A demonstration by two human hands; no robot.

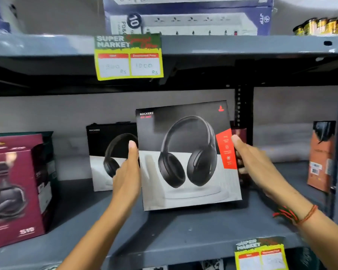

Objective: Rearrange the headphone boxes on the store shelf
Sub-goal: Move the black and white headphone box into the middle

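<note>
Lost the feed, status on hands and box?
Both hands, left hand and right hand, grip Rockerz box. Second Rockerz box behind left. Shelf ahead.

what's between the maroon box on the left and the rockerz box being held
In the head view, a second Rockerz box stands between maroon box and held box, farther back, partly hidden by the left hand.

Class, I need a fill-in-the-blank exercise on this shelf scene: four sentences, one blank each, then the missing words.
1. Both hands hold the black Rockerz box by its left and right ____.
2. The brand word printed at its top left is ____.
3. A second Rockerz box stands ____ the held one, to its left.
4. The box at far left is ____ in colour.

Missing words: edges; ROCKERZ; behind; maroon
</note>
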